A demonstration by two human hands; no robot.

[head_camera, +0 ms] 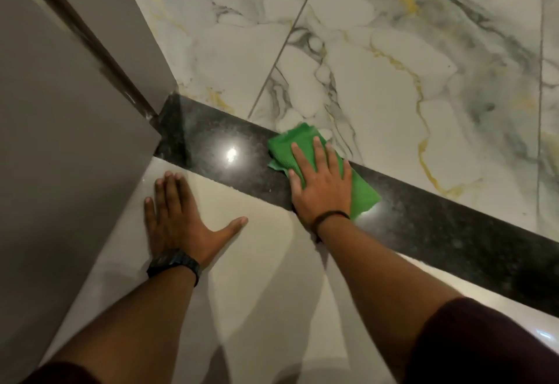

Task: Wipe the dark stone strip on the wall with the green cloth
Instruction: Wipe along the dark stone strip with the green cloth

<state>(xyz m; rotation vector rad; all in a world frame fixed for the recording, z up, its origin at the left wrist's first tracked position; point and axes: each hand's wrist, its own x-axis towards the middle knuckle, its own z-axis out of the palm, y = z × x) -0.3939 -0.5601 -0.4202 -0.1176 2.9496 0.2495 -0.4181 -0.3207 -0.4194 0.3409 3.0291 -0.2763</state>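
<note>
A dark speckled stone strip (211, 147) runs diagonally from the left middle to the lower right, glossy with a light glare on it. A folded green cloth (284, 147) lies flat on the strip. My right hand (320, 184) presses on the cloth with fingers spread flat, covering its middle; cloth shows above the fingertips and to the right of the palm. My left hand (178, 220) rests flat with fingers apart on the cream tile (260, 262) below the strip, holding nothing.
White marble-patterned tiles with grey and gold veins (393, 65) lie beyond the strip. A grey panel (60, 141) with a dark edge (99, 50) stands at the left and meets the strip's left end.
</note>
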